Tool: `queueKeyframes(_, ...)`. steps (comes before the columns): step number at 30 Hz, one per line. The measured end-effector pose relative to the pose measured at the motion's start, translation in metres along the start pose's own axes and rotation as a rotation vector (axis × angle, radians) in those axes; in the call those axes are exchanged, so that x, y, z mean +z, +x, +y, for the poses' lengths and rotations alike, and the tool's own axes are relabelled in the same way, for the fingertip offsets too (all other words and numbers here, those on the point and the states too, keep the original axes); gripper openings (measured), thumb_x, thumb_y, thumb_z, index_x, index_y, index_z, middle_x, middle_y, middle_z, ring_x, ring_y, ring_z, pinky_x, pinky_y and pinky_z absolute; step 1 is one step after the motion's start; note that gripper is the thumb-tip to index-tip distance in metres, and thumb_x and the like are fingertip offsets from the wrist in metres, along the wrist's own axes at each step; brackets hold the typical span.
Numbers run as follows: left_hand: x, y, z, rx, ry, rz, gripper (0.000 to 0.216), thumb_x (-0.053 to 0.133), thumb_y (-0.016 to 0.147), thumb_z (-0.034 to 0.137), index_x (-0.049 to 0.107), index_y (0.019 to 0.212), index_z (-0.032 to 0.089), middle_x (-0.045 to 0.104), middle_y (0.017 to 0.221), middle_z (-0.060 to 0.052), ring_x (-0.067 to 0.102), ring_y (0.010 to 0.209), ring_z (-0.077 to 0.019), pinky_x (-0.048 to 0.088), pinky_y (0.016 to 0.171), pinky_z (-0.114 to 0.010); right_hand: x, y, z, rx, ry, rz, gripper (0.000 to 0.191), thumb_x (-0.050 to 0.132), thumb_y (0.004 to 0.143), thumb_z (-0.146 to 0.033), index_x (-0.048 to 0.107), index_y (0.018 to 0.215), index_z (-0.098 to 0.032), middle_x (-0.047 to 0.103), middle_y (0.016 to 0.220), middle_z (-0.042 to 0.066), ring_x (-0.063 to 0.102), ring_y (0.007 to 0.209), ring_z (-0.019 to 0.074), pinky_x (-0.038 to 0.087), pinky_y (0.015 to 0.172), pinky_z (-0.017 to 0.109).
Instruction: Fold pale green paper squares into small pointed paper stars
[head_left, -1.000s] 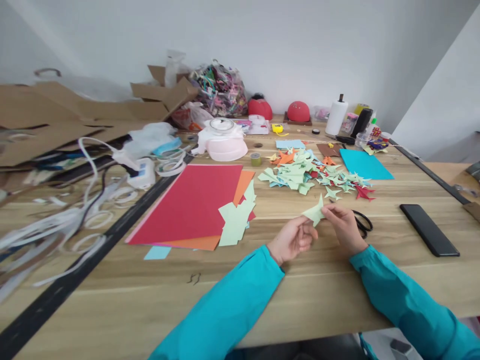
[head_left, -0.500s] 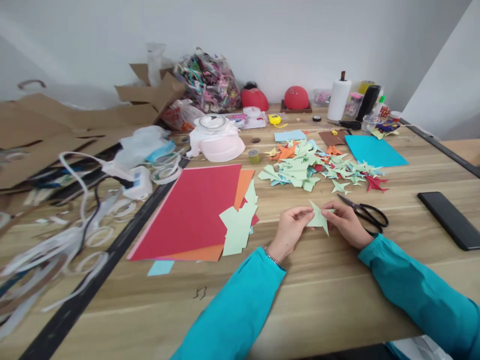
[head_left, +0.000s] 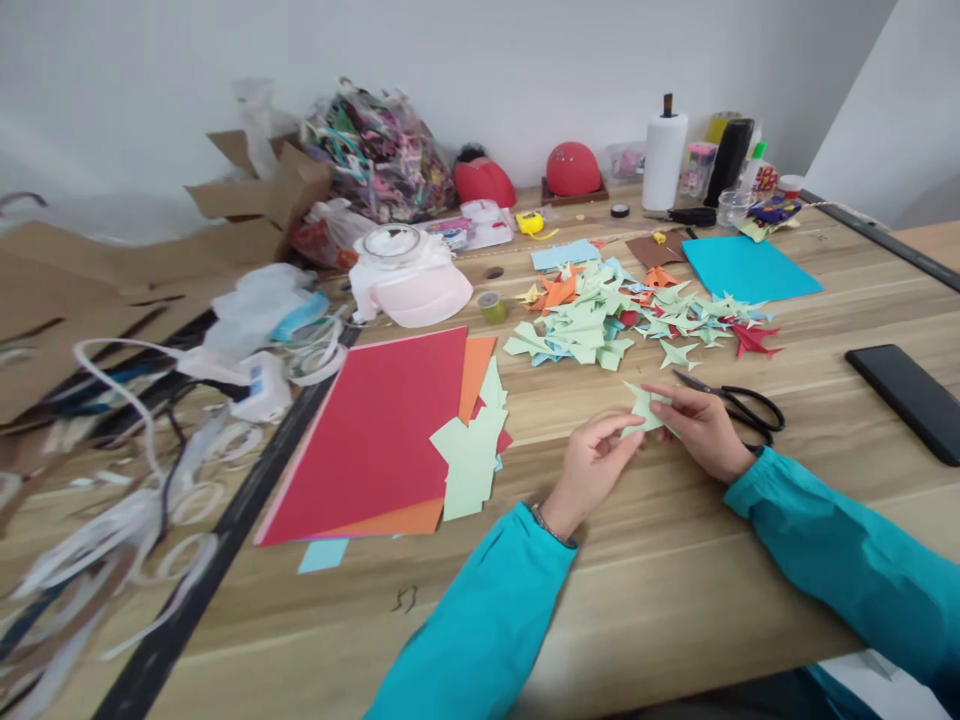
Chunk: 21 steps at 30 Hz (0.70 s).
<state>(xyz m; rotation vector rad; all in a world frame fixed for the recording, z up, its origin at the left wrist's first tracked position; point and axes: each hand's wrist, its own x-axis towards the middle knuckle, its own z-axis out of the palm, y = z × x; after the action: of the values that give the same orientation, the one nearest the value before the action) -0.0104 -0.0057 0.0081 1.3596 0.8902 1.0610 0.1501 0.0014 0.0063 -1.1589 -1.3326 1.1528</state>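
Note:
My left hand [head_left: 596,465] and my right hand [head_left: 701,425] both pinch a small pale green folded paper piece [head_left: 645,408] just above the wooden table [head_left: 675,560]. Both arms wear teal sleeves. Black scissors [head_left: 739,405] lie right behind my right hand. A pile of folded paper shapes [head_left: 615,325] in green, orange, blue and red is spread further back. To the left lie a red paper sheet [head_left: 382,420] on orange sheets, with pale green cut pieces [head_left: 472,455] on their corner.
A black phone [head_left: 911,400] lies at the right. A blue sheet [head_left: 750,270], paper towel roll [head_left: 664,145], red domes [head_left: 571,168], a pink-white container [head_left: 409,280], a bag of coloured scraps [head_left: 375,150], cardboard [head_left: 112,270] and white tape strips [head_left: 135,440] crowd the back and left.
The paper piece was turned and lowered between my hands, now held flatter near the table. The camera view shifted, so the hands sit slightly higher and nearer the scissors.

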Motion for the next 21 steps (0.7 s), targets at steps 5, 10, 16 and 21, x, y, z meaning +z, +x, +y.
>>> queueKeyframes(5, 0.0022, -0.0012, -0.0031, 0.090, 0.134, -0.008, 0.021, 0.062, 0.072, 0.023, 0.068, 0.092, 0.020, 0.059, 0.104, -0.010, 0.059, 0.087, -0.0172, 0.050, 0.074, -0.029, -0.0007, -0.0008, 0.0036, 0.010, 0.048, -0.040, 0.025, 0.061, 0.074, -0.037, 0.071, 0.087, -0.017, 0.066, 0.071, 0.002, 0.054, 0.051, 0.0103, 0.047, 0.050, 0.025)
queueKeyframes(10, -0.0003, -0.0004, -0.0071, 0.085, 0.158, 0.016, 0.019, 0.058, 0.076, 0.026, 0.069, 0.090, 0.019, 0.060, 0.102, -0.010, 0.059, 0.088, -0.0182, 0.051, 0.073, -0.029, -0.0032, -0.0007, 0.0038, 0.047, 0.089, -0.120, 0.024, 0.060, 0.075, -0.034, 0.070, 0.090, -0.017, 0.067, 0.071, 0.003, 0.058, 0.058, 0.0124, 0.048, 0.055, 0.026)
queueKeyframes(16, 0.0001, -0.0027, -0.0006, 0.189, 0.270, 0.060, 0.016, 0.059, 0.076, 0.024, 0.071, 0.086, 0.023, 0.065, 0.093, -0.008, 0.060, 0.086, -0.0168, 0.047, 0.078, -0.029, -0.0035, 0.0001, 0.0026, 0.041, 0.098, -0.155, 0.021, 0.064, 0.072, -0.032, 0.069, 0.085, -0.016, 0.066, 0.070, 0.003, 0.057, 0.057, 0.0117, 0.047, 0.055, 0.026)
queueKeyframes(21, 0.0001, -0.0022, 0.0013, 0.224, 0.300, 0.064, 0.013, 0.061, 0.074, 0.023, 0.072, 0.082, 0.024, 0.067, 0.089, -0.007, 0.061, 0.082, -0.0165, 0.048, 0.076, -0.030, -0.0022, 0.0004, 0.0053, 0.012, 0.047, -0.158, 0.022, 0.063, 0.073, -0.033, 0.069, 0.085, -0.016, 0.066, 0.071, 0.003, 0.056, 0.055, 0.0110, 0.047, 0.053, 0.025)
